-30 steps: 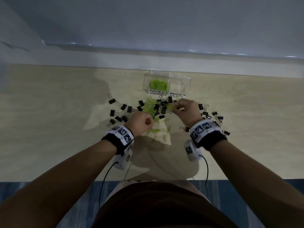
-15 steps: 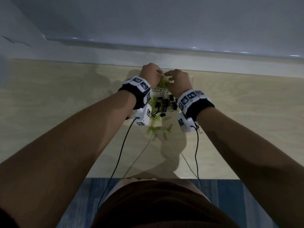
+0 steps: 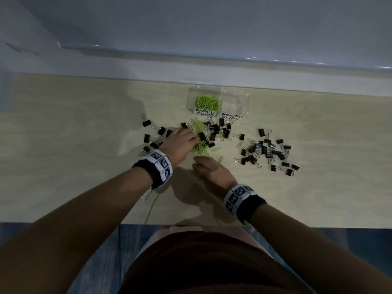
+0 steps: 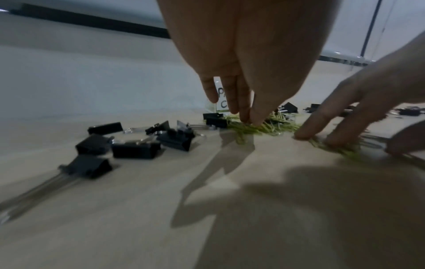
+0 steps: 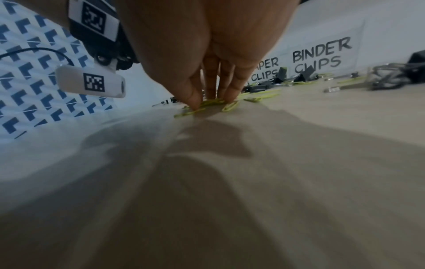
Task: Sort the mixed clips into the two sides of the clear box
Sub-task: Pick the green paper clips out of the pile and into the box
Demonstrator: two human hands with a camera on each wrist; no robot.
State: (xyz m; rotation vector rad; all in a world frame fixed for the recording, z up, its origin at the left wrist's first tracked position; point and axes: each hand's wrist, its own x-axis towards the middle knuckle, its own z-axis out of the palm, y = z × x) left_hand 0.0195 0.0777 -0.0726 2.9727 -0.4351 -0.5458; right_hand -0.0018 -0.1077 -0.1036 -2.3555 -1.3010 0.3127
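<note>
Green paper clips (image 3: 199, 145) on the bench (image 3: 84, 124) are pinched by the left hand (image 3: 180, 143) and right hand (image 3: 214, 172); the clear box (image 3: 218, 102) is placed behind.

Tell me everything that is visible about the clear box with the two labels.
The clear box looks like transparent plastic, rectangular, open on top, split into two sides. It stands upright on the light wooden table near its far edge, just behind the mixed clip pile. White labels on its front wall read PAPER CLIPS on the left and BINDER CLIPS on the right. The left side holds a heap of green paper clips; the right side looks empty. Neither hand touches it.
</note>
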